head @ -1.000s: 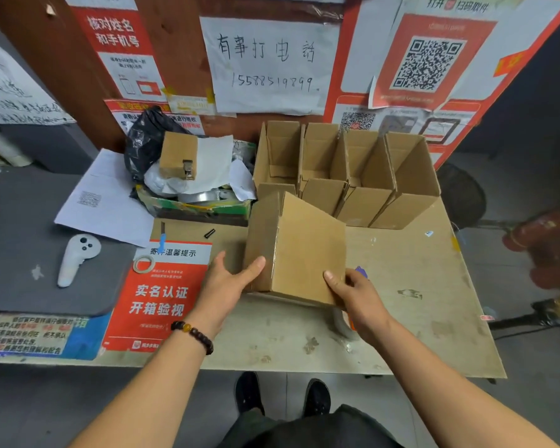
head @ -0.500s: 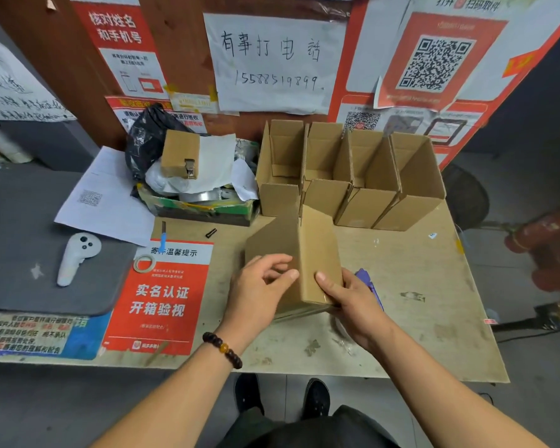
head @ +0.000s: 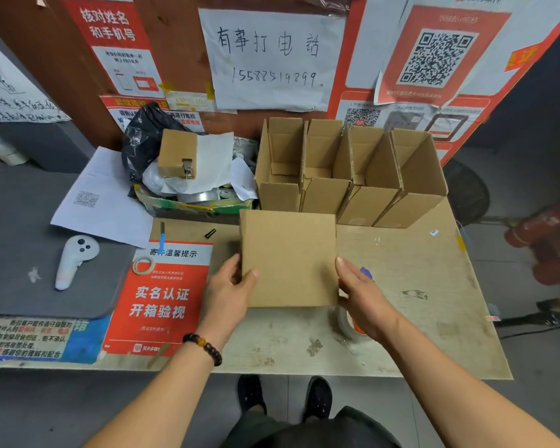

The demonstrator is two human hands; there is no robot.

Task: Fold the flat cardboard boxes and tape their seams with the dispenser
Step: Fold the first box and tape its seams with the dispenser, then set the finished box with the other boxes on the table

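A brown cardboard box (head: 288, 257) shows one broad plain face toward me, above the middle of the table (head: 417, 318). My left hand (head: 230, 292) grips its lower left edge, thumb on the front face. My right hand (head: 362, 295) holds its right edge, thumb at the side. Under my right hand lies a tape dispenser with a clear roll (head: 349, 321) and a purple part (head: 366, 273), mostly hidden. Several folded open-topped boxes (head: 353, 176) stand in a row at the back of the table.
A cluttered tray with a black bag and a small carton (head: 177, 153) sits at the back left. A white controller (head: 73, 260) lies on a grey mat. A red notice (head: 162, 295), a small tape ring (head: 143, 265) and paper sheets cover the left.
The box has turned from an angled, two-sided view to one flat face toward me. My left hand shifted from the front of the box to its lower left edge.
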